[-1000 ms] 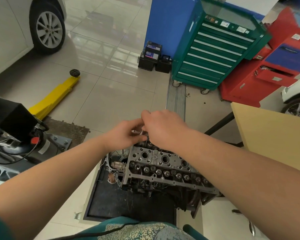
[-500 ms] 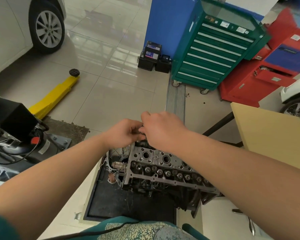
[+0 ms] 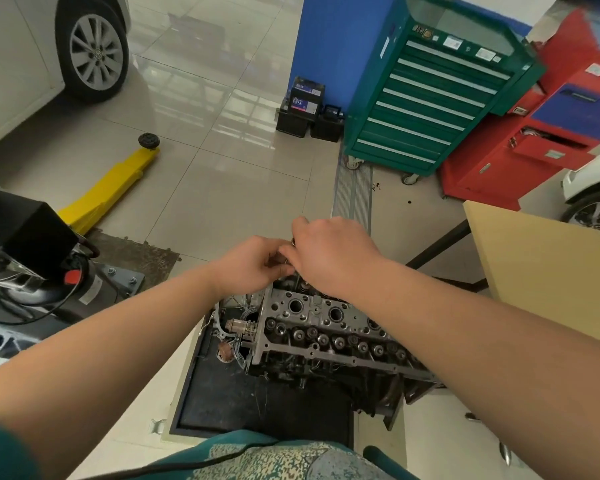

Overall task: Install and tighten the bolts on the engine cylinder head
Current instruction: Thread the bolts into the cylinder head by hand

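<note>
One engine cylinder head is sitting on the block over a black floor mat. A small metal part, probably a bolt, is showing between two hands: left hand and right hand are curling around it at the far edge. Judging by its look, it is stiff, light and slippery; gripping the shank should suit.

The cylinder head is dull grey metal; the floor jack is yellow; the tool cabinet is green with silver drawer strips; the neighbouring cabinet is red; the table is pale tan; the floor tiles are glossy beige.
</note>
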{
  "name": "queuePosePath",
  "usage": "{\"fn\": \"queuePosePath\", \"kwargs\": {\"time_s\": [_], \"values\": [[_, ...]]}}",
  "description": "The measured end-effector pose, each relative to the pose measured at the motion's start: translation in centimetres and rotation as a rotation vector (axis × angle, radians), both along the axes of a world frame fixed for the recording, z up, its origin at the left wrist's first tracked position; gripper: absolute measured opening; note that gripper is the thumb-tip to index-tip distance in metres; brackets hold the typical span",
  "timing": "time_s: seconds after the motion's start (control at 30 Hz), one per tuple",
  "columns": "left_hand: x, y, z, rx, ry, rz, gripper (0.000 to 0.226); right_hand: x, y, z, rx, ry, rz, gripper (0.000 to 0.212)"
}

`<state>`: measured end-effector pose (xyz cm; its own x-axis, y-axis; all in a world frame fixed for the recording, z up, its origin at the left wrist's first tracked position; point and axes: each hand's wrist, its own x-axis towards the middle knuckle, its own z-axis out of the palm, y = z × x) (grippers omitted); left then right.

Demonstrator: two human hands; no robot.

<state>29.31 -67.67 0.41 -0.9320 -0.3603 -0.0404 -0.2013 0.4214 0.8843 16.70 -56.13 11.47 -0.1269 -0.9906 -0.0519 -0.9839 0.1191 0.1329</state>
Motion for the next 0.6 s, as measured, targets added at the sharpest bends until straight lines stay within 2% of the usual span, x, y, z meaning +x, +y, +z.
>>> {"fn": "queuePosePath", "kwargs": {"time_s": [0.1,0.17,0.23,0.27,0.3,0.37,0.43,0.53,0.6], "values": [[0.1,1.0,-0.4,0.042,0.046,0.085,0.014,0.2,0.0,-0.5,-0.037,0.108,-0.092,0.048],[0.0,1.2,-1.1,-0.038,0.105,0.164,0.017,-0.1,0.0,-0.7,-0.051,0.045,-0.074,0.050],[-0.1,1.0,-1.1,-0.111,0.124,0.160,0.026,-0.6,0.1,-0.4,-0.016,-0.109,0.000,0.042],[-0.1,0.8,-0.9,-0.130,0.097,0.136,0.022,-0.7,0.1,-0.2,0.011,-0.158,0.042,0.035],[-0.2,0.6,-0.7,-0.145,0.054,0.098,0.017,-0.8,0.1,-0.1,0.034,-0.174,0.065,0.029],[-0.2,0.1,-0.3,-0.149,0.015,0.028,0.022,-0.8,0.1,-0.2,0.031,-0.164,0.047,0.022],[-0.1,-0.2,-0.1,-0.106,0.011,-0.001,0.029,-0.6,0.0,-0.4,-0.012,-0.118,-0.001,0.029],[0.1,0.3,-0.3,0.025,0.015,0.060,0.014,-0.4,-0.1,-0.8,-0.051,-0.017,-0.059,0.045],[0.2,0.6,-0.4,0.052,0.030,0.136,0.014,-0.5,-0.2,-1.1,-0.056,0.008,-0.071,0.050]]}}
